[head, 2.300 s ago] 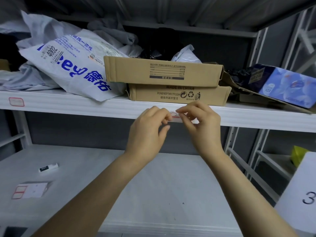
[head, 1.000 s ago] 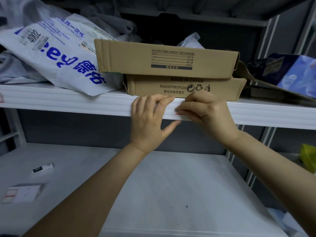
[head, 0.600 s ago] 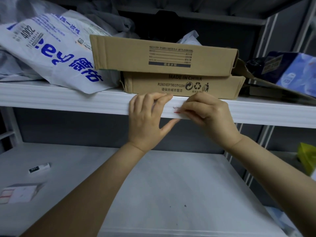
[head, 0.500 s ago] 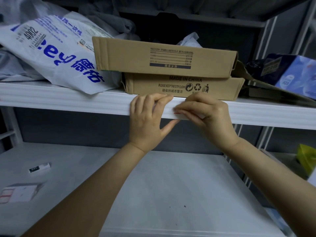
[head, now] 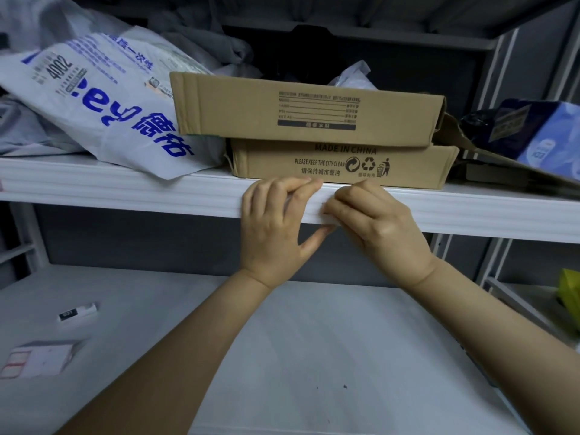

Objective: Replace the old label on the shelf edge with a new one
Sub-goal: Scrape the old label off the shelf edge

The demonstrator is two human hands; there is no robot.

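Left hand [head: 273, 227] open, fingers laid flat on the white shelf edge [head: 141, 196], right hand [head: 379, 224] also at the shelf edge, fingers curled, label hidden under them, grip cannot be told, cardboard box [head: 342, 166] just above the shelf edge

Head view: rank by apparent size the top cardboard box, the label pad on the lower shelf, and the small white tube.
1. top cardboard box
2. label pad
3. white tube
No close calls.

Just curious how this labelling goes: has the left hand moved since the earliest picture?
Yes. The left hand has moved up: its fingers now lie across the shelf edge, reaching just under the lower cardboard box.
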